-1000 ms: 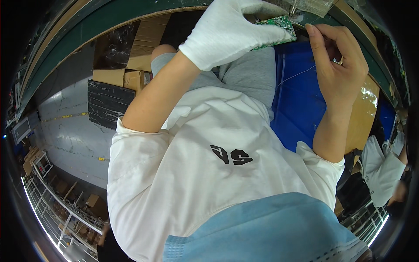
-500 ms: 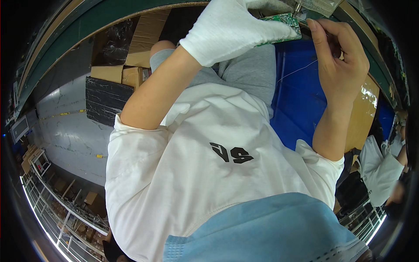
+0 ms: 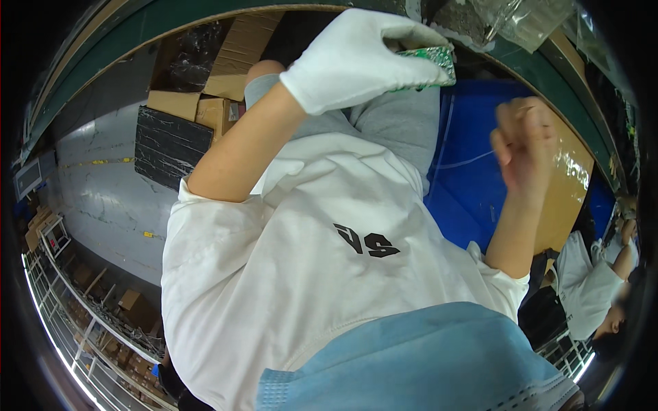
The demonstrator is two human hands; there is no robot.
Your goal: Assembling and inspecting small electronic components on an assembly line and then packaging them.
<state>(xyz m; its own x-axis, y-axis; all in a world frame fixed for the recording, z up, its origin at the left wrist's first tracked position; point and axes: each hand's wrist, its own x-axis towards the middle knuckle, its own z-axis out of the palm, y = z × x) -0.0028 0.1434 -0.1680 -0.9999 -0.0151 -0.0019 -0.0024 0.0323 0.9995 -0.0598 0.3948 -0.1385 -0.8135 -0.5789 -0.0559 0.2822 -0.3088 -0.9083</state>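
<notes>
My left hand [image 3: 363, 65], in a white glove, is closed on a small green circuit board [image 3: 439, 63] just below the bench edge. The thumb lies along the near side of the board, and most of the board is hidden by the glove. My bare right hand [image 3: 526, 140] is well apart from the board, to its right and nearer to me. Its fingers are curled in and blurred by motion. A thin pale wire [image 3: 466, 163] runs from the left up to these fingers, over a blue surface [image 3: 466, 198].
The green bench edge [image 3: 322, 8] curves across the top, with clear plastic bags [image 3: 528, 20] on it at the right. Open cardboard boxes [image 3: 219, 82] and a black wrapped box [image 3: 171, 144] stand on the floor at left. Another person [image 3: 589, 281] is at the far right.
My right hand has drawn away from the board, toward me, bringing the thin wire lower. My left hand has shifted slightly left and nearer with the board.
</notes>
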